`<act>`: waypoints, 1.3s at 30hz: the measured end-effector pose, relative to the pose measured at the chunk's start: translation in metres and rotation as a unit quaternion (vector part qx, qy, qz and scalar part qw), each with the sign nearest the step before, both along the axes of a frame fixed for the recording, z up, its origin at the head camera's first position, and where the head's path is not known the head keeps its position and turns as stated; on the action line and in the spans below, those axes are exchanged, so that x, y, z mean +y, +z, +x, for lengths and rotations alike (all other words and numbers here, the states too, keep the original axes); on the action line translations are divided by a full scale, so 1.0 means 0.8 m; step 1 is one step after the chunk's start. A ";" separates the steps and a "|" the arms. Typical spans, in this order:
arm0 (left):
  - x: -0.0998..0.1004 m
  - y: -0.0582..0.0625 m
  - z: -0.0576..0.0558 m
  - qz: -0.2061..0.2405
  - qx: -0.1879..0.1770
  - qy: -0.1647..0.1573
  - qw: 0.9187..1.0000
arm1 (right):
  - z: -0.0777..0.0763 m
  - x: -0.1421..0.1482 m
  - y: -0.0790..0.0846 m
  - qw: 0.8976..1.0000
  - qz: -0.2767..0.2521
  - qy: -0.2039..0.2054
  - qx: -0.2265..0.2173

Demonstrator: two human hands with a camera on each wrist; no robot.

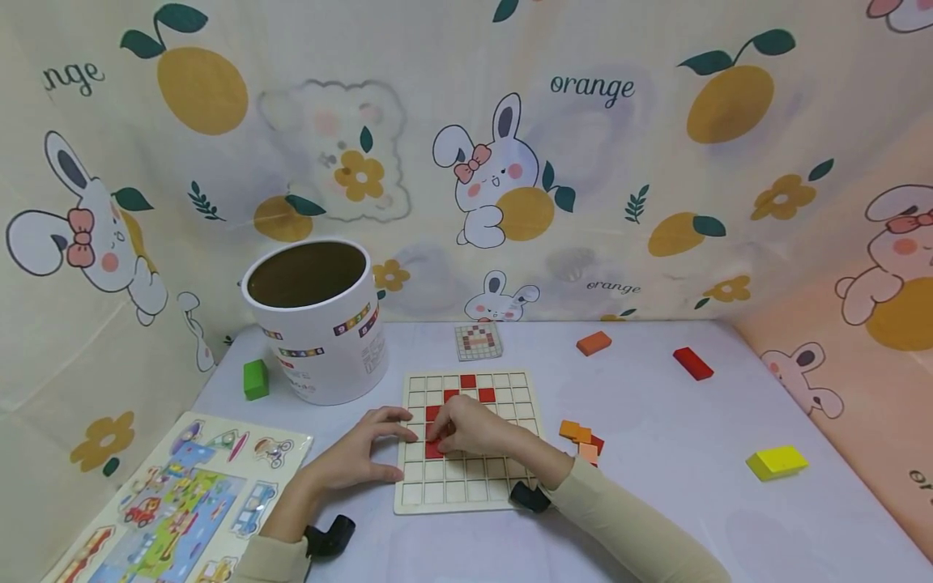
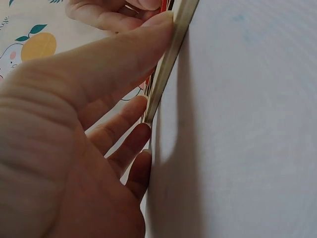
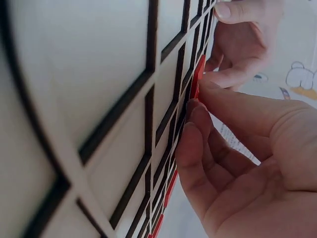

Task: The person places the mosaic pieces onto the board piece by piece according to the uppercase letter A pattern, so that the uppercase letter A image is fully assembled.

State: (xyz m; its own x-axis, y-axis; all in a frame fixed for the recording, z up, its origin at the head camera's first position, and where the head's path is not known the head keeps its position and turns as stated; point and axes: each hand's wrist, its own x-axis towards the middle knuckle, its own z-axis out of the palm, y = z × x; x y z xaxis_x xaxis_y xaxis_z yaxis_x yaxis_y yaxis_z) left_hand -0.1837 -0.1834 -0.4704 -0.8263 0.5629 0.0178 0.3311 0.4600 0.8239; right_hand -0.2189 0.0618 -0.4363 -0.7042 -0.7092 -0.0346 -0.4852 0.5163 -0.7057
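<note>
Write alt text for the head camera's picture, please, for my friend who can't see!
A person's right-hand grip works among flat red square tiles on a pale gridded board, while the left-hand grip touches its left edge. A white cylindrical tub stands behind, to the left; a yellow rectangular block lies far right.

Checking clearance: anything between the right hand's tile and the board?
Nothing visible: the right hand pinches a red tile right at the board; the left hand touches the board's left edge, off to the side.
</note>
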 end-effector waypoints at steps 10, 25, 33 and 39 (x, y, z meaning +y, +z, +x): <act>0.001 -0.004 -0.001 -0.004 0.006 0.003 1.000 | 0.002 0.056 0.034 0.999 -0.044 -0.011 0.025; 0.007 -0.004 -0.003 -0.016 0.005 0.010 1.000 | 0.042 0.258 0.029 0.976 -0.022 -0.217 0.016; 0.005 -0.002 -0.002 -0.016 -0.003 0.017 1.000 | 0.045 0.279 0.003 0.979 -0.025 -0.201 -0.010; 0.003 -0.002 -0.001 -0.019 -0.004 0.019 1.000 | 0.042 0.272 -0.008 0.979 -0.016 -0.203 -0.023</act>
State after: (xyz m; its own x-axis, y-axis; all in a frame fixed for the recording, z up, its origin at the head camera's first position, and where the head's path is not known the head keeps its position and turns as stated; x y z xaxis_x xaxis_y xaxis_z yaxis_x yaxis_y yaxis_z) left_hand -0.1844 -0.1814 -0.4717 -0.8473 0.5310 -0.0096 0.3064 0.5036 0.8077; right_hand -0.1854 0.2791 -0.4424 -0.9266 -0.3719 -0.0554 -0.2116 0.6378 -0.7406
